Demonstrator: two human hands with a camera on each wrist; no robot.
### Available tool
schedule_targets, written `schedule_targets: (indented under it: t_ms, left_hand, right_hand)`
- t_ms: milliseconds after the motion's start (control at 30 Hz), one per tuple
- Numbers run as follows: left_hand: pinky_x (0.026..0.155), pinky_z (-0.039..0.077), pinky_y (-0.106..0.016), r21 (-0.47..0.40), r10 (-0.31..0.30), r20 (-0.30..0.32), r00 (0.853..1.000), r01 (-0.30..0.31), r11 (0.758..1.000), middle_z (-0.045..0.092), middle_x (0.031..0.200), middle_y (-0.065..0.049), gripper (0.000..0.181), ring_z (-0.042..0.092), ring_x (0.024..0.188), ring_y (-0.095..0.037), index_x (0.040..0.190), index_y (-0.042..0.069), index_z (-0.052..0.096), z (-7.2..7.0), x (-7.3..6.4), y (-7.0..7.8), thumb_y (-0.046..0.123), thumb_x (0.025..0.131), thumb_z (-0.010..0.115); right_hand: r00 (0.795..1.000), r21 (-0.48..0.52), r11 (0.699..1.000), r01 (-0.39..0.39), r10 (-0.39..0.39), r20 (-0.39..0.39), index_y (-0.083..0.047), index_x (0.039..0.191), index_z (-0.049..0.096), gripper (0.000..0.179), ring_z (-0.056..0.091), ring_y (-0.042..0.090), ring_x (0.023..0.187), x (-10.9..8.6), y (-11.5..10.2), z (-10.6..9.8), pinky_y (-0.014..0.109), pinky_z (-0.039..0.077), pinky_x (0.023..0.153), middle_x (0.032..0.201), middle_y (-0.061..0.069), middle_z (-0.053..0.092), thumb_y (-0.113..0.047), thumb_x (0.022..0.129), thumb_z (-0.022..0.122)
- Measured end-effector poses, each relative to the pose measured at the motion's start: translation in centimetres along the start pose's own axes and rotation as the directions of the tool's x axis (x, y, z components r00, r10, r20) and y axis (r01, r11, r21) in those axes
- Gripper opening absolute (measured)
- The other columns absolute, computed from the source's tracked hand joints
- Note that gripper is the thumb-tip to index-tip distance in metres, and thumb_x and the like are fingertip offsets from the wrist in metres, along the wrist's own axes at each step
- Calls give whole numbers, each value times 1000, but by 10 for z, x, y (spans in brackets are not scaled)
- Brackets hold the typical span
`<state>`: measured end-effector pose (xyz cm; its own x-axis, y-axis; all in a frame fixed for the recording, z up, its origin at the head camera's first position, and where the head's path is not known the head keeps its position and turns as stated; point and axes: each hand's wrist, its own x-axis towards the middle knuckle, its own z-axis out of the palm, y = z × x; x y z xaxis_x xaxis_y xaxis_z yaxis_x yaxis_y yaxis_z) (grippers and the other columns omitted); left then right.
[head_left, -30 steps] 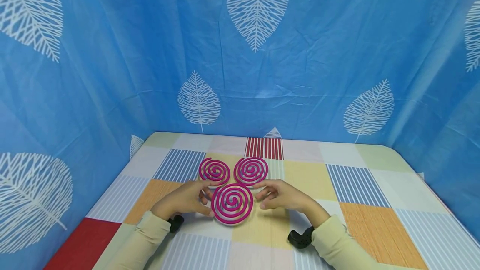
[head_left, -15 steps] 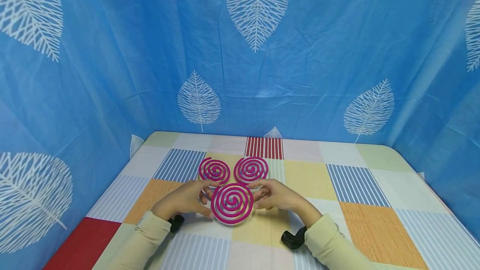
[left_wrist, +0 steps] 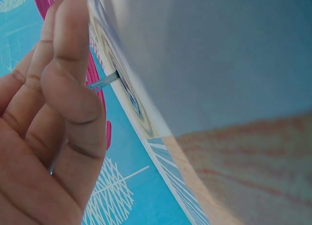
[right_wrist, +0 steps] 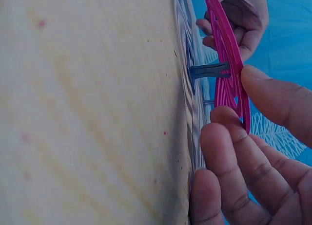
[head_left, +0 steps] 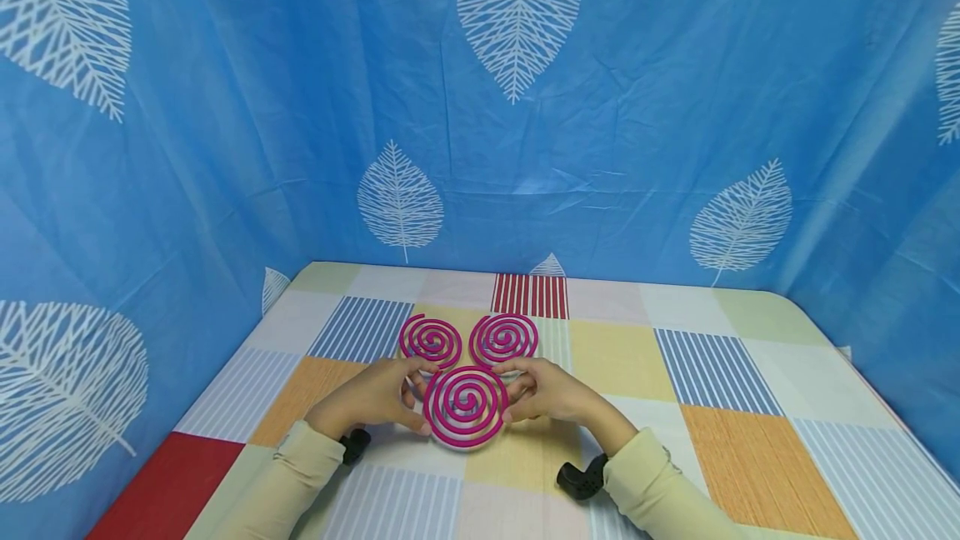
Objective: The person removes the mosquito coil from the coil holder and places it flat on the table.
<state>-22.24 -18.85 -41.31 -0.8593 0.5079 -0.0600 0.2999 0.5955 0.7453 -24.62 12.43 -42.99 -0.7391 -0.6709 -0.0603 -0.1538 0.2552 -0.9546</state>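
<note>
Three magenta mosquito coils lie flat in a triangle on the table. My left hand (head_left: 375, 394) holds the left edge of the front coil (head_left: 467, 401), its thumb and fingers curved around the rim. At the opposite edge, my right hand (head_left: 558, 394) pinches the same coil. In the right wrist view my thumb (right_wrist: 273, 93) is on one face of that coil and several fingers (right_wrist: 243, 171) on the other. A thin metal stand (right_wrist: 209, 70) props the coil above the tabletop. Fingers hide most of the coil in the left wrist view.
Behind the front coil sit the back left coil (head_left: 431, 342) and the back right coil (head_left: 505, 338), close to my fingertips. A patchwork-patterned cloth (head_left: 735, 457) covers the table. Blue curtains (head_left: 615, 107) with white leaves enclose the back and sides.
My right hand has moved left from beside the front mosquito coil and closed its thumb and fingers on the right edge. The left hand and all three coils stay in place.
</note>
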Motion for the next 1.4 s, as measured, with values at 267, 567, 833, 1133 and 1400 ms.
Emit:
schedule_targets:
  t_ms: [267,567,833,1133,1400]
  left_hand:
    - [63,51,-26,-23,24,-17,1000,-24,999,65,99,0,81,60,79,-16,144,-6,61,-4,-1,0,7,74,100]
    - [67,53,-26,-61,89,-16,996,-89,994,64,102,-1,81,61,82,-14,147,-9,58,-10,-1,-1,9,78,97]
    - [76,58,-30,-140,108,-5,994,-107,984,72,95,-1,82,67,83,-19,152,-7,52,-13,0,-2,10,84,94]
    - [77,55,-29,-261,144,-19,989,-143,955,71,88,-4,86,65,84,-18,159,-9,40,-13,0,-3,8,90,89]
    - [73,54,-26,-318,150,-52,987,-159,935,71,89,-5,86,62,81,-17,161,-7,38,-10,1,4,7,91,87]
  right_hand:
    - [1000,35,999,5,-5,-7,18,145,51,64,69,12,73,0,-1,0,25,58,69,97,16,79,8,89,81]
    - [999,119,992,34,-34,0,19,148,47,64,72,13,73,-1,2,-3,29,62,70,98,17,79,8,93,78]
    - [999,152,988,41,-37,-27,13,152,47,71,72,15,74,-3,4,-8,31,63,70,90,1,76,2,91,82]
    - [993,203,973,113,-106,-43,13,155,43,76,69,10,77,-7,2,-14,24,58,71,90,-4,76,-3,93,83]
    - [989,208,967,145,-141,-36,12,158,39,78,71,10,84,-9,1,-21,24,56,76,94,-4,76,0,94,81]
